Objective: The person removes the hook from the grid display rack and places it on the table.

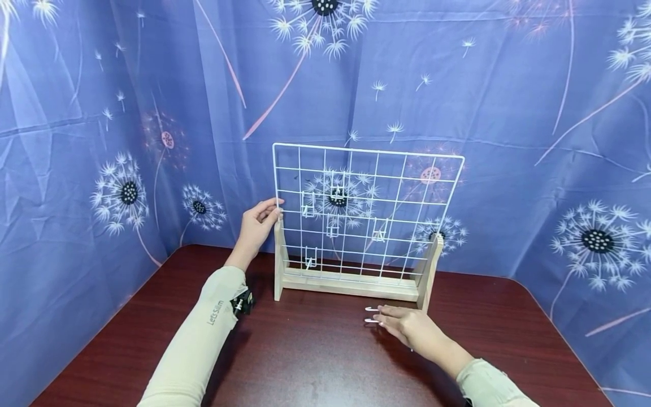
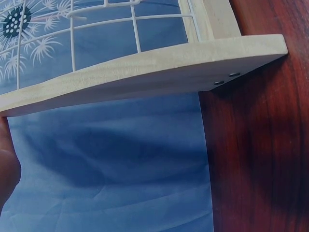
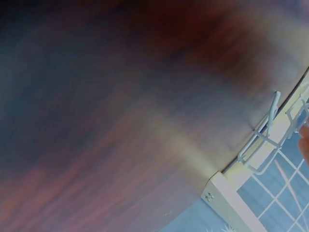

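Observation:
A white wire grid panel (image 1: 363, 215) stands upright in a wooden stand (image 1: 351, 287). My left hand (image 1: 259, 226) pinches the panel's left edge, just above the wooden side post; part of that hand (image 2: 7, 174) shows at the left border of the left wrist view. Over the table in front of the stand's right side, my right hand (image 1: 414, 330) holds white wire hooks (image 1: 372, 320), their bent ends poking out past the fingertips. The right wrist view shows one hook (image 3: 263, 140) closely, with a fingertip (image 3: 304, 142) at the border.
Several white wire hooks (image 1: 379, 233) hang on the left and middle of the panel. The stand rests on a dark red wooden table (image 1: 285, 350). A blue curtain (image 1: 407, 107) with dandelion prints encloses the table's back and sides.

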Demonstrator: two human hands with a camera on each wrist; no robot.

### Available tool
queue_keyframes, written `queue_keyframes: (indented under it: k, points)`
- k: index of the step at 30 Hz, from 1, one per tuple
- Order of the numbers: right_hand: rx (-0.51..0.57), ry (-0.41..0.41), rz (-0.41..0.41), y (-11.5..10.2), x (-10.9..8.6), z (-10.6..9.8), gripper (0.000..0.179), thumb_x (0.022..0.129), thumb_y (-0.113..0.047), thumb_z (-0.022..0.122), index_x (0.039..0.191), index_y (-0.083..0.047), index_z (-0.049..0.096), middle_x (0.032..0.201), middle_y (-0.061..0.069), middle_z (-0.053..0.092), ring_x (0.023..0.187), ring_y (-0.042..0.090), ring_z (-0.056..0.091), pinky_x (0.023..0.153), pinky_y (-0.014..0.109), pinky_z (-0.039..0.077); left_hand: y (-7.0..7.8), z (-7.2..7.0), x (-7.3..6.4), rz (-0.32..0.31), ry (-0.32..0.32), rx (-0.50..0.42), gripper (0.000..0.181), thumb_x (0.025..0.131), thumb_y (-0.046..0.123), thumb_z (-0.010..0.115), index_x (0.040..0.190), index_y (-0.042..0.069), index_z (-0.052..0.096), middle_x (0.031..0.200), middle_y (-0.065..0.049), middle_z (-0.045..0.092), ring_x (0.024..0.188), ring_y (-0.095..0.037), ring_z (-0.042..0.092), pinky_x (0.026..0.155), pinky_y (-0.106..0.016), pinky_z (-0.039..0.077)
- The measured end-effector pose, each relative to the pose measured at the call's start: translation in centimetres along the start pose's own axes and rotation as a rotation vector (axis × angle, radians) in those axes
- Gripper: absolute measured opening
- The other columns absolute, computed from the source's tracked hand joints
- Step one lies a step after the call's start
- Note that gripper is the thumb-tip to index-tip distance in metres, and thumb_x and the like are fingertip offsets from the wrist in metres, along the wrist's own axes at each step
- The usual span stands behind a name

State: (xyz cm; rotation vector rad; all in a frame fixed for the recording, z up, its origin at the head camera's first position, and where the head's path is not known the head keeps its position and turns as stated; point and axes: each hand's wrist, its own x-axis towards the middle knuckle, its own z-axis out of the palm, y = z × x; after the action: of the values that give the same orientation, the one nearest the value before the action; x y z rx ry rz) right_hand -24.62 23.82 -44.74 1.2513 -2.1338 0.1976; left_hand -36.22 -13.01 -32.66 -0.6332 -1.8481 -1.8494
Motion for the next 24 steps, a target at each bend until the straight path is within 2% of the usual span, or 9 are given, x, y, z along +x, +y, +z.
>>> queue_keyframes:
  k: [6, 9, 16, 19, 22, 24]
  points:
    - [-0.033, -0.011, -0.028, 0.14, -0.15, 0.26, 0.028, 0.072, -0.012, 0.078, 0.1, -0.008, 0.075, 0.099, 0.013, 0.072, 0.084, 0.021, 0.071, 0.067, 0.029, 0.059, 0.06, 0.07, -0.05, 0.0, -0.002, -0.001, 0.026, 0.092, -0.005, 0.059, 0.117, -0.012, 0.062, 0.101, -0.036, 0.06, 0.086, -0.035, 0.065, 0.075, -0.022, 0.055]
    - [-0.035, -0.022, -0.033, 0.24, -0.28, 0.36, 0.028, 0.071, -0.012, 0.079, 0.099, -0.008, 0.075, 0.099, 0.013, 0.072, 0.085, 0.021, 0.071, 0.068, 0.029, 0.059, 0.1, 0.08, -0.05, 0.007, 0.001, -0.001, 0.026, 0.092, -0.005, 0.059, 0.117, -0.013, 0.062, 0.1, -0.036, 0.061, 0.087, -0.038, 0.064, 0.075, -0.022, 0.055]
    - [-0.016, -0.036, -0.033, 0.3, -0.41, 0.51, 0.024, 0.075, -0.012, 0.077, 0.098, -0.008, 0.075, 0.1, 0.014, 0.072, 0.086, 0.022, 0.071, 0.07, 0.03, 0.059, 0.04, 0.04, 0.06, 0.017, 0.001, -0.011, 0.026, 0.092, -0.006, 0.059, 0.117, -0.014, 0.061, 0.1, -0.036, 0.06, 0.078, -0.013, 0.066, 0.075, -0.021, 0.055]
    - [-0.028, -0.027, -0.05, 0.24, -0.42, 0.63, 0.019, 0.079, -0.014, 0.075, 0.097, -0.008, 0.075, 0.099, 0.013, 0.072, 0.086, 0.021, 0.071, 0.07, 0.029, 0.058, 0.06, 0.03, 0.05, 0.012, 0.0, -0.014, 0.026, 0.092, -0.005, 0.059, 0.117, -0.014, 0.061, 0.101, -0.036, 0.06, 0.082, -0.024, 0.067, 0.075, -0.021, 0.055]
    - [-0.049, -0.022, -0.063, 0.09, -0.49, 0.74, 0.014, 0.09, -0.019, 0.067, 0.097, -0.01, 0.075, 0.098, 0.013, 0.072, 0.084, 0.02, 0.071, 0.069, 0.029, 0.058, 0.02, -0.01, -0.02, 0.01, -0.004, -0.005, 0.026, 0.092, -0.005, 0.059, 0.117, -0.013, 0.061, 0.101, -0.037, 0.06, 0.086, -0.037, 0.065, 0.075, -0.021, 0.055]
    - [-0.06, -0.026, -0.063, -0.04, -0.55, 0.75, 0.019, 0.096, -0.022, 0.06, 0.098, -0.01, 0.075, 0.098, 0.013, 0.072, 0.084, 0.019, 0.071, 0.069, 0.028, 0.058, -0.02, -0.05, -0.04, 0.011, -0.008, 0.0, 0.027, 0.093, -0.004, 0.059, 0.117, -0.013, 0.061, 0.101, -0.037, 0.059, 0.086, -0.037, 0.064, 0.075, -0.021, 0.055]
